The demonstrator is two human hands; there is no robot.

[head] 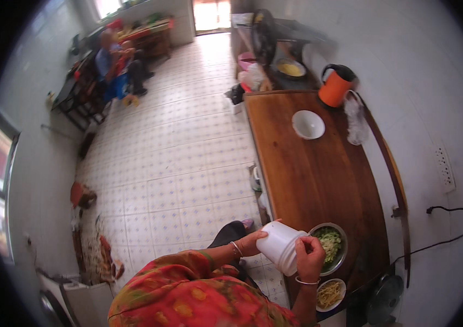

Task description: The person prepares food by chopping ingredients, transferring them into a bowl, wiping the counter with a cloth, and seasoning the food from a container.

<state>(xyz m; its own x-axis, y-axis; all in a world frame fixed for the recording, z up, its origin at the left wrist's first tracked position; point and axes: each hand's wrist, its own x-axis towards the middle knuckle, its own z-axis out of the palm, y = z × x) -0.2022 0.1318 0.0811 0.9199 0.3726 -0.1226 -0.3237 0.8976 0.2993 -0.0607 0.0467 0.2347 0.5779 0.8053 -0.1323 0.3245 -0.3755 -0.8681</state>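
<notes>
A white plastic tub is tilted over the table's near edge, its rimmed end towards the right. My left hand grips it around its base end. At the rim, my right hand has its thumb and fingers curled together; whether they pinch the rim or something small is hidden. Just beyond that hand stands a metal bowl of chopped green vegetables with a pale heap on top. Closer to me, a small white bowl holds yellowish shreds.
On the wooden table stand a white bowl, an orange kettle and a plastic bag. A black cord hangs along the right wall. Two people sit at the far left. A low stool stands by the left wall.
</notes>
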